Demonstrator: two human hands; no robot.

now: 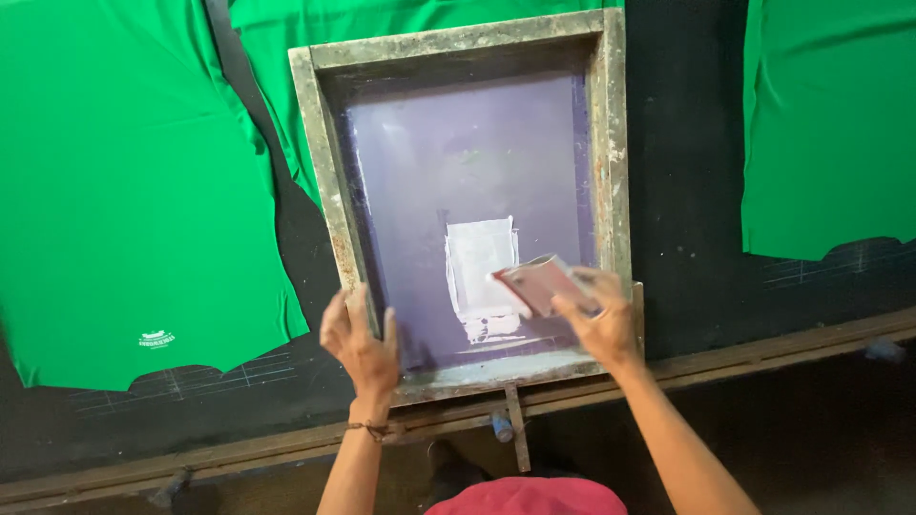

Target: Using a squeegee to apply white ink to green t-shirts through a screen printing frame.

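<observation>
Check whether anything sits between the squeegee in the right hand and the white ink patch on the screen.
Nothing visible does. The right hand holds the squeegee directly over the white ink patch inside the wooden frame; the left hand grips the frame's lower left edge, off to the side.

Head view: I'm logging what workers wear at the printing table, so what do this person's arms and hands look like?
Both forearms are bare, with no sleeves in view and no gloves. The left hand has a thin brown cord bracelet tied around the wrist. The right hand shows no bracelet, watch or ring that I can make out.
</observation>
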